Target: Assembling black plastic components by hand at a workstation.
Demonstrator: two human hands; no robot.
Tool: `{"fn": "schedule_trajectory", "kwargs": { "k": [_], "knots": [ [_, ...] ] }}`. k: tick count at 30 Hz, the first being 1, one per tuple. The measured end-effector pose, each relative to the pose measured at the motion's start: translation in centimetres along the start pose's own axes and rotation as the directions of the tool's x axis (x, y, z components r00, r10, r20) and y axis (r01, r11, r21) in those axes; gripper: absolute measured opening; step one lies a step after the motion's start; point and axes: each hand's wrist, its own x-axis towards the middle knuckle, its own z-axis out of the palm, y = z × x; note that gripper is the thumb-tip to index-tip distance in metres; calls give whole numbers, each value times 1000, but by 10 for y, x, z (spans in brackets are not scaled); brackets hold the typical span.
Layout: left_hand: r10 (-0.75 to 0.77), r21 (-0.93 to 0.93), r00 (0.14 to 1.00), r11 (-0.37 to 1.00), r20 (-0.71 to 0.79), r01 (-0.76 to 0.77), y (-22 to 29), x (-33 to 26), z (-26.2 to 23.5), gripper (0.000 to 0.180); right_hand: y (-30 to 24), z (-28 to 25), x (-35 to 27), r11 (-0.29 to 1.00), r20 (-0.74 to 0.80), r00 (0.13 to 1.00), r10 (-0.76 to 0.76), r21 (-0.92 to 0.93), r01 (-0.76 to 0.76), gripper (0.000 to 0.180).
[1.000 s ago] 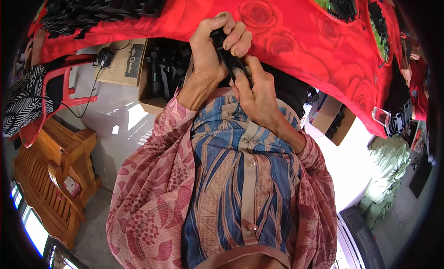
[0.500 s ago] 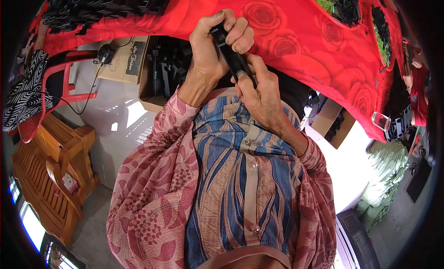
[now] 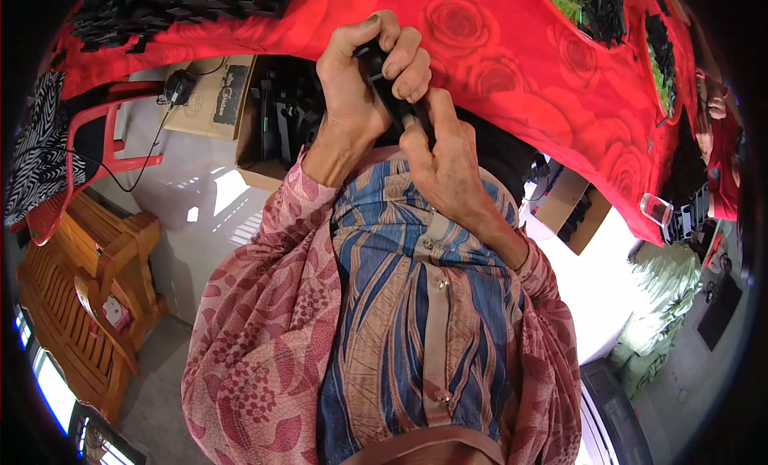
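Observation:
Both hands meet at a long, narrow black piece [image 3: 373, 65], smooth and probably plastic, held slantwise in front of my body. My left hand [image 3: 352, 85] is wrapped round its upper part, with the fingers curled over it. At the lower end, my right hand [image 3: 448, 157] pinches the piece, thumb and bent forefinger against it. Fingers cover much of the piece, so its full shape is hidden. Just beyond the hands hangs the edge of a red rose-patterned tablecloth [image 3: 512, 89].
A pile of black parts [image 3: 176, 9] lies on the table at the far left. Below stands an open cardboard box [image 3: 260, 175] with more black parts. A red plastic chair [image 3: 80, 137] and a wooden bench [image 3: 72, 305] are to the left. Another person's hand [image 3: 717, 107] shows at far right.
Both hands have shifted slightly left together with the black piece. The right forefinger and thumb have moved a little along its lower end. The grip of the left hand looks the same.

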Motion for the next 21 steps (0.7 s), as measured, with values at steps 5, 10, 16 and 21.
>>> {"fn": "schedule_trajectory", "kwargs": {
  "k": [5,10,16,21],
  "knots": [
    [34,54,998,998,57,-38,6,1,3,28,-7,-2,0,998,14,1000,26,48,-27,16],
    [15,9,980,1000,200,-17,11,5,8,25,-5,-3,0,991,-11,1000,17,136,-16,17],
    [26,67,984,997,174,-39,16,2,35,22,-18,-9,0,991,-20,999,-41,129,43,15],
    [72,222,990,970,125,-98,16,0,66,15,-23,-17,-1,986,-19,998,63,156,-59,21]
  ]
}}
